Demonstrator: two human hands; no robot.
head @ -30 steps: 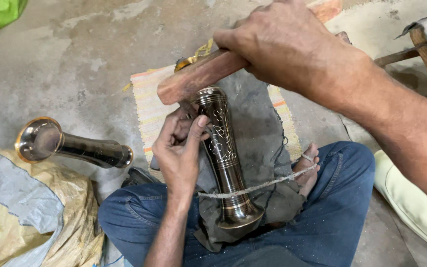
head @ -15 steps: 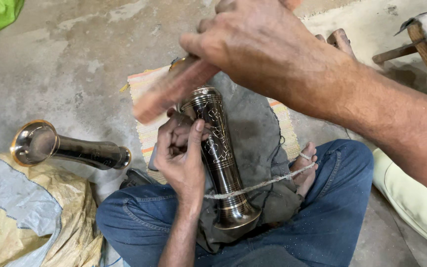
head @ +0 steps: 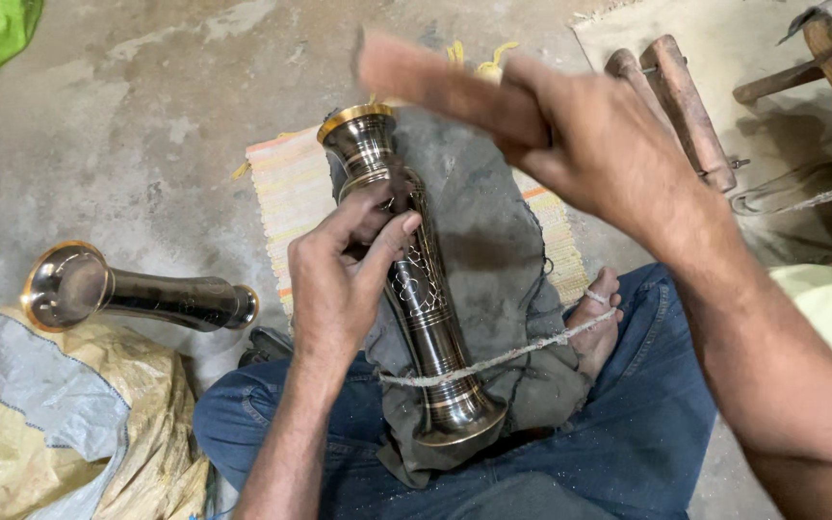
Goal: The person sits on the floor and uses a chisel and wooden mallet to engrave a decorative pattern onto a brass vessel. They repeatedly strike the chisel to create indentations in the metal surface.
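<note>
Dark engraved brass vase (head: 416,289) lying across lap; wooden mallet (head: 445,87) raised, blurred.

Soft, even daylight lit the scene; shadows were faint. The raised wooden mallet (head: 445,87) was motion-blurred, while the brass vase (head: 416,279) showed small glints.

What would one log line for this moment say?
left hand: pinching tool against brass vase | right hand: wooden mallet raised | vase: on grey cloth, cord-tied

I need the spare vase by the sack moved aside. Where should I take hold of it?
Grip the spare vase around its slim dark neck, coming from above. It lies on its side, flared mouth toward the sack, so the neck is probably the narrowest, most exposed part; the wide mouth looks harder to close fingers around.
</note>
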